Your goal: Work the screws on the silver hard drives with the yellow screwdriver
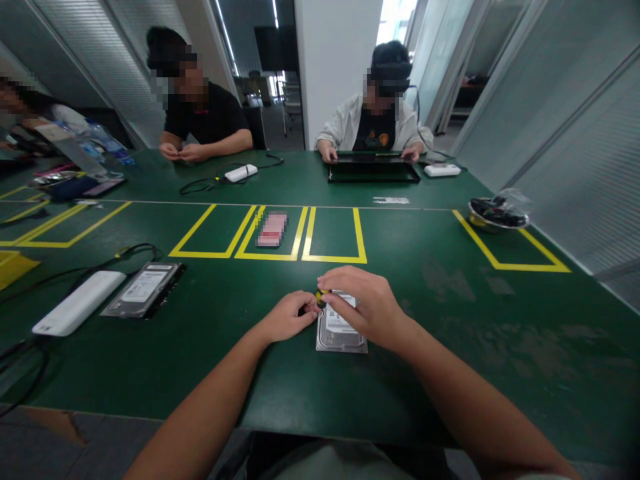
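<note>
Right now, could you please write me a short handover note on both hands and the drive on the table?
Left hand: fingers closed at the hard drive's top left corner, beside a small yellow-and-black item.
Right hand: resting over the drive's upper part, fingertips pinching that same item.
The drive lies flat, label up, on the green table. A second hard drive lies to the left, untouched, beside a white box.
Done: nothing visibly removed. Left: cannot tell.

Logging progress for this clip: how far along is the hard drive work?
Early. Both hands, left and right, hold a small yellow-tipped tool at the top edge of the drive, whose cover is still on. A second drive lies untouched at left.
</note>
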{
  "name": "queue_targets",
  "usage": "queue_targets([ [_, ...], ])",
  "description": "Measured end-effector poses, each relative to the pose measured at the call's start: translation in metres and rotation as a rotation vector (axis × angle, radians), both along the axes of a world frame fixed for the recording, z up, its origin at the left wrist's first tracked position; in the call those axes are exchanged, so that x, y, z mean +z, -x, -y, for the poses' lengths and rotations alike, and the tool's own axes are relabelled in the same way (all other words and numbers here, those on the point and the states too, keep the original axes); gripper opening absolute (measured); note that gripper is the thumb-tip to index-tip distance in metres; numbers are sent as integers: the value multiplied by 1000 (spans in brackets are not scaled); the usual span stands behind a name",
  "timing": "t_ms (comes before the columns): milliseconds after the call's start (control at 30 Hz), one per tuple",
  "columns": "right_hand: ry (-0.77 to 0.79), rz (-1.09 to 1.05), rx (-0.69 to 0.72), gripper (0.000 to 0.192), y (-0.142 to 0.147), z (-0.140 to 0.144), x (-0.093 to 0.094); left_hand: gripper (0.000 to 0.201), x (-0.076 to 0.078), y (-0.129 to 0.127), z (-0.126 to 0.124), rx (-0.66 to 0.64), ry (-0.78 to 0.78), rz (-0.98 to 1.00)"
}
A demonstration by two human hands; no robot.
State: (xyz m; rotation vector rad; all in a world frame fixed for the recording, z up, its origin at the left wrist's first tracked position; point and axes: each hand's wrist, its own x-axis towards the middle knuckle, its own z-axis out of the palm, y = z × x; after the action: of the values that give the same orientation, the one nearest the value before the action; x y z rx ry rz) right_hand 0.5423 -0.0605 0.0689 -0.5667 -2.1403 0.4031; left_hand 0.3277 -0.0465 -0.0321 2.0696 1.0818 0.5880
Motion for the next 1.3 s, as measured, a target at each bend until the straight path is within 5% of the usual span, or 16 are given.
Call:
queue_targets([
  [167,-11,36,-83,11,0,-1,-1,10,1,0,1,7,4,6],
  [833,-28,34,-42,13,0,-1,-2,11,2,0,1,0,9,6],
  [1067,23,-4,80,22,-1,-1,0,7,0,0,0,15,6,9],
  [1300,22,9,-76,14,-2,-3,0,8,3,-1,1,6,15,29],
])
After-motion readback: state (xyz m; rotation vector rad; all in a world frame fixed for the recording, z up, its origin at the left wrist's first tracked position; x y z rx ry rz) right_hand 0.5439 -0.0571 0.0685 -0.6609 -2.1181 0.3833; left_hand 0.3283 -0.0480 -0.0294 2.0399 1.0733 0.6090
